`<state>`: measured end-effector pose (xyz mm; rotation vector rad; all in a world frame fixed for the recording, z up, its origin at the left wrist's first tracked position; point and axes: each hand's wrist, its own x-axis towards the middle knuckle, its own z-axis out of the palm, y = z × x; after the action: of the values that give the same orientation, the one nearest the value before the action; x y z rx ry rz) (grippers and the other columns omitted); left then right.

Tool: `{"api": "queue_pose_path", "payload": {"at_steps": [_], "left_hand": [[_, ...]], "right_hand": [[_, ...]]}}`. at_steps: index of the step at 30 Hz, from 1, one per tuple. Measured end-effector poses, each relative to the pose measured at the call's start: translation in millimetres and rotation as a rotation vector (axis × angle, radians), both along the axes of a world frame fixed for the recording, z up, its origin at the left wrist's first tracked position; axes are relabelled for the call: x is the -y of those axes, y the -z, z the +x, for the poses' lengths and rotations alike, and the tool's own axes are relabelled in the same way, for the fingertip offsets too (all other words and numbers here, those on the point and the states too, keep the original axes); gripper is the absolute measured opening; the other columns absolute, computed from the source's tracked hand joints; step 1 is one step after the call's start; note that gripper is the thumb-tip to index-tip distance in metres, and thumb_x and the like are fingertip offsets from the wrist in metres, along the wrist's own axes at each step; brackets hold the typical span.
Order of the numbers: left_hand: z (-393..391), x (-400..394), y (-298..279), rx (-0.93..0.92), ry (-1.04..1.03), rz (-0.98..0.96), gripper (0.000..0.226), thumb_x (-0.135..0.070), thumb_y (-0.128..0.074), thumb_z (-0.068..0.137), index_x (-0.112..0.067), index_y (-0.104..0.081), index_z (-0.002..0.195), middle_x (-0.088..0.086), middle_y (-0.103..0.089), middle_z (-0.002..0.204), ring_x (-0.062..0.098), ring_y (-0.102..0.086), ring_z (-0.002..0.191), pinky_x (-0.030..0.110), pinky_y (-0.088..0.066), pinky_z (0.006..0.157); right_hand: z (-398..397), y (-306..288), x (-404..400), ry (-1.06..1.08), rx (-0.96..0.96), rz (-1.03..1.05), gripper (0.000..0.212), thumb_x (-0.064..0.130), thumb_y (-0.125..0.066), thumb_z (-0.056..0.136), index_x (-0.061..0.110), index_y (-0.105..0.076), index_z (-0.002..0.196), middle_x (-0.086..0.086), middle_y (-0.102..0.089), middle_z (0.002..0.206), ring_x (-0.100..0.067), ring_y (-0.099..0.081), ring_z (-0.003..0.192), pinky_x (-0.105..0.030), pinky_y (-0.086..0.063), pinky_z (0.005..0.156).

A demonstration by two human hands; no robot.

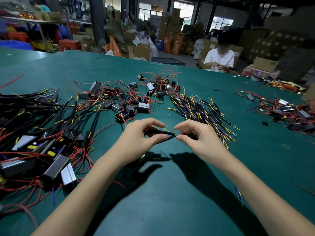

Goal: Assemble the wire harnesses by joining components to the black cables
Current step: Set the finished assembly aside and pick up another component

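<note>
Over the green table, my left hand and right hand each pinch a black cable, aligning its ends for joining.

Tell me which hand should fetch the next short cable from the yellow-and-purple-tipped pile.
Right. The right hand is nearest the loose cable pile, just beyond its fingers. The left hand sits farther away and pinches the black cable, so I'd keep it holding.
</note>
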<state>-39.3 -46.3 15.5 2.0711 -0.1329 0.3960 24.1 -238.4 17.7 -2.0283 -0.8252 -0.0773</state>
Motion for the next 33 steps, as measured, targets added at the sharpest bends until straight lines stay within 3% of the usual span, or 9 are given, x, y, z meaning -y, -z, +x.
{"api": "queue_pose_path", "payload": {"at_steps": [4,7,13,18,22,25,27,30,33], "left_hand": [[1,-17,-5,-0.112,-0.011,-0.065,0.010,-0.018,-0.072,0.083,-0.018,-0.069,0.092,-0.003,-0.070,0.073,0.006,-0.063,0.064,0.016,-0.050,0.069],[1,-21,-7,-0.139,-0.005,-0.163,0.006,-0.010,-0.068,0.085,-0.014,-0.070,0.081,-0.002,-0.071,0.067,0.008,-0.066,0.064,0.018,-0.053,0.069],[1,-16,-5,-0.076,-0.035,-0.236,0.009,-0.010,-0.069,0.085,-0.013,-0.072,0.077,-0.005,-0.068,0.060,0.003,-0.059,0.054,0.011,-0.047,0.058],[5,-17,1,-0.067,-0.044,-0.187,0.008,-0.011,-0.072,0.082,-0.015,-0.073,0.074,-0.003,-0.067,0.057,0.004,-0.054,0.048,0.013,-0.044,0.052],[7,-19,6,-0.149,-0.015,-0.190,0.002,-0.020,-0.069,0.086,-0.019,-0.071,0.087,-0.002,-0.069,0.068,0.006,-0.062,0.056,0.018,-0.049,0.063],[5,-24,6,-0.288,0.068,-0.137,0.046,-0.052,-0.069,0.071,-0.029,-0.062,0.111,-0.004,-0.072,0.091,0.005,-0.069,0.076,0.022,-0.051,0.076],[2,-21,5,-0.336,0.127,-0.112,0.070,-0.058,-0.074,0.056,-0.035,-0.054,0.119,-0.007,-0.069,0.099,0.008,-0.069,0.081,0.022,-0.052,0.070],[1,-10,9,-0.302,0.131,0.048,0.070,-0.043,-0.083,0.064,-0.039,-0.045,0.122,-0.007,-0.065,0.104,0.015,-0.068,0.088,0.025,-0.053,0.083],[2,1,10,-0.215,0.078,-0.009,0.049,-0.013,-0.071,0.078,-0.033,-0.046,0.114,-0.004,-0.065,0.100,0.017,-0.067,0.083,0.023,-0.051,0.083]], "right_hand": [[2,0,6,0.020,0.033,-0.023,0.021,0.009,-0.068,0.086,0.029,-0.070,0.092,0.002,-0.063,0.073,-0.015,-0.054,0.064,-0.019,-0.040,0.062],[1,0,7,0.015,0.026,-0.036,0.013,0.016,-0.068,0.087,0.028,-0.072,0.086,0.004,-0.063,0.070,-0.004,-0.047,0.059,-0.014,-0.035,0.057],[1,-2,1,0.032,-0.014,0.010,0.017,0.016,-0.071,0.084,0.031,-0.071,0.076,0.010,-0.059,0.063,-0.005,-0.043,0.057,-0.016,-0.033,0.054],[6,0,-1,0.068,0.013,-0.046,0.019,0.018,-0.072,0.083,0.034,-0.070,0.074,0.015,-0.058,0.060,-0.002,-0.043,0.054,-0.015,-0.032,0.055],[7,-7,1,-0.011,0.024,-0.167,0.016,0.020,-0.071,0.084,0.035,-0.071,0.087,0.009,-0.052,0.066,-0.003,-0.040,0.053,-0.013,-0.030,0.054],[8,-12,0,0.025,0.131,-0.170,0.011,0.016,-0.073,0.083,0.026,-0.074,0.086,0.005,-0.055,0.066,-0.004,-0.044,0.057,-0.012,-0.032,0.057],[10,-21,-4,0.098,0.220,-0.114,0.007,0.014,-0.073,0.082,0.018,-0.076,0.086,0.003,-0.062,0.069,-0.007,-0.049,0.061,-0.014,-0.036,0.061],[14,-45,-13,0.167,0.338,-0.018,0.006,0.012,-0.073,0.082,0.014,-0.077,0.086,0.002,-0.063,0.070,-0.005,-0.050,0.062,-0.014,-0.035,0.062],[16,-72,-23,0.094,0.415,-0.046,0.007,0.012,-0.072,0.083,0.014,-0.076,0.088,-0.001,-0.065,0.076,-0.010,-0.057,0.071,-0.017,-0.040,0.070]]}}
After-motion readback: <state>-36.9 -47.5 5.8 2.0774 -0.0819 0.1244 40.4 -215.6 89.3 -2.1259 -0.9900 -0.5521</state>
